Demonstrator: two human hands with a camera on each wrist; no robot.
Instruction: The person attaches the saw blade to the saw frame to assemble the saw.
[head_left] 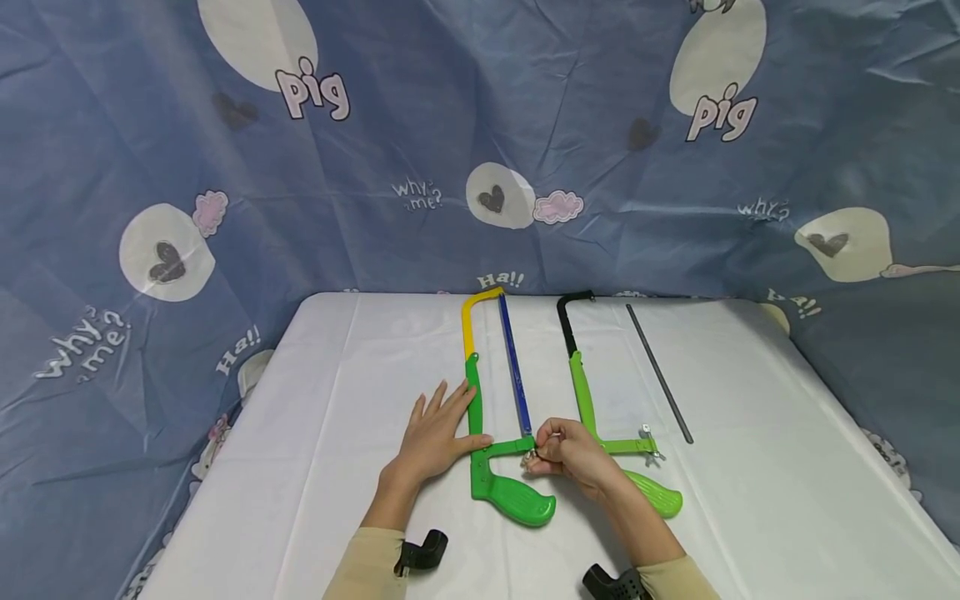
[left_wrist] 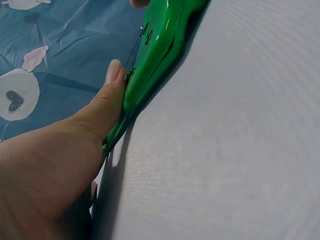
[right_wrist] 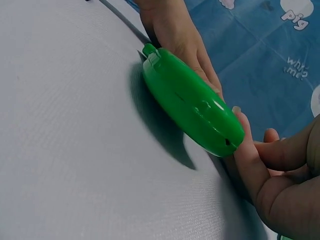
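A hacksaw (head_left: 519, 500) with a green handle, a yellow front bow and a blue blade (head_left: 514, 367) lies on the white table. My left hand (head_left: 435, 437) rests on its green frame, fingers spread, thumb laid across the frame near the handle. At the blade's near end my right hand (head_left: 576, 456) pinches the small metal wing nut (head_left: 528, 457), partly covered by the fingers. The green handle (right_wrist: 190, 102) hides some of the work in the right wrist view, and the left thumb (left_wrist: 102, 107) presses the frame in the left wrist view.
Right of it lies a second hacksaw (head_left: 583, 392), light green with a black bow, no blade fitted, its wing nut (head_left: 655, 458) showing. A dark loose blade (head_left: 660, 375) lies farther right on the table (head_left: 757, 500). A printed blue cloth (head_left: 420, 108) hangs behind.
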